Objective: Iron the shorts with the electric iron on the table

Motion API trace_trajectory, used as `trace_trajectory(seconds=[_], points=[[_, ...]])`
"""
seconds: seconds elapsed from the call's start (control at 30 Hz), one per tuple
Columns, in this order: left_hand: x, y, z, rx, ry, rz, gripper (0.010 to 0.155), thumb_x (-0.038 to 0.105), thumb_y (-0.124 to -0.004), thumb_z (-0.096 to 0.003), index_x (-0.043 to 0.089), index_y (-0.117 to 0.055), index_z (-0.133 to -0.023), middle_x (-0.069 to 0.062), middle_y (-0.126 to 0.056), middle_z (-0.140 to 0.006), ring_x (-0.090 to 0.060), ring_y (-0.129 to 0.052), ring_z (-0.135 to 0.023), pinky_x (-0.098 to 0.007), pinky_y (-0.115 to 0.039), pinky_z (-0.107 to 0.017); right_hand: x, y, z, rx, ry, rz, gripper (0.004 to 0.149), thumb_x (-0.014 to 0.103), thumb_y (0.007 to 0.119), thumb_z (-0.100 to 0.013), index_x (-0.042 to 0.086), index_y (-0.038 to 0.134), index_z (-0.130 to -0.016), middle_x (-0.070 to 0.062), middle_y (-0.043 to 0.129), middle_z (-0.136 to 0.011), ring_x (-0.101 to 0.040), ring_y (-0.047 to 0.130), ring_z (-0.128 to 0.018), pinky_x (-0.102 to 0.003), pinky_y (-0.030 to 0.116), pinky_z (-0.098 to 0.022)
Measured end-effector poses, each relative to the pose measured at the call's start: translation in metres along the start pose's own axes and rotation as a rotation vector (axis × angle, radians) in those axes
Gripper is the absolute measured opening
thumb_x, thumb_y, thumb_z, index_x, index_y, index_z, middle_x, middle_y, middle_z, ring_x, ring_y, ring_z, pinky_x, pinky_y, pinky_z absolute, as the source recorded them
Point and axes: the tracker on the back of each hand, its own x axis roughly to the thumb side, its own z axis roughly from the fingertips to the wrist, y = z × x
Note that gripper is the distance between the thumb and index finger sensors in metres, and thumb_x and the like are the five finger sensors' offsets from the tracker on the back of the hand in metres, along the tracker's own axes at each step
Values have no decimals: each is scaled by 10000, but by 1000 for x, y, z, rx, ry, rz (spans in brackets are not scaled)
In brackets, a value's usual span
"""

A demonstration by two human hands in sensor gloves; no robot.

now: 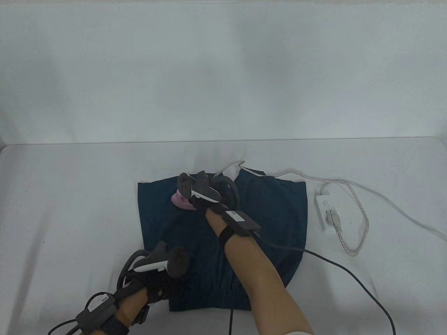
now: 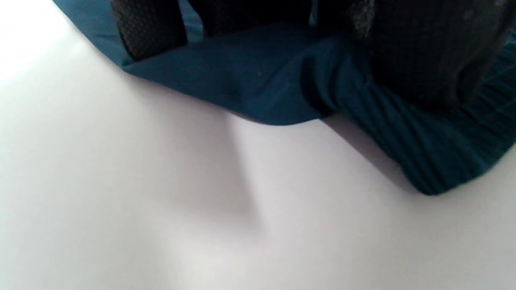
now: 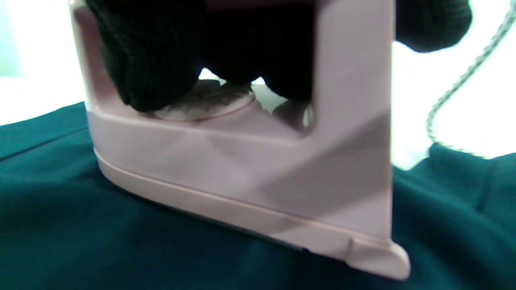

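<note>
White table carries dark teal shorts, spread flat, ribbed waistband bunched under the left hand, which presses it down. Right hand grips the pink iron by its handle, soleplate flat on the far leg.

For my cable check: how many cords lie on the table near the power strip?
2: a braided cord looping from the strip toward the iron, and a plain white cord running off right.

1 shorts, 1 iron, 1 power strip, 2 hands: left, right.
</note>
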Motion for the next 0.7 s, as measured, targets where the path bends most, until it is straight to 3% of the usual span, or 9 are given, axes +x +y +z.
trace_trajectory(seconds=[0.37, 0.7], points=[[0, 0, 0, -6, -4, 2, 699, 569, -867, -398, 421, -568, -1012, 49, -570, -1058, -205, -770, -841, -559, -645, -707, 60, 2, -2, 0, -121, -33, 583, 461, 928, -397, 404, 709, -934, 140, 880, -743, -128, 962, -600, -547, 806, -443], [0, -1, 0, -6, -5, 4, 699, 567, -868, -398, 420, -570, -1013, 48, -570, -1059, -206, -769, -843, -559, -645, -707, 58, 2, -1, 13, -130, -29, 557, 449, 932, -393, 419, 729, -910, 144, 893, -704, -116, 964, -555, -547, 808, -427]])
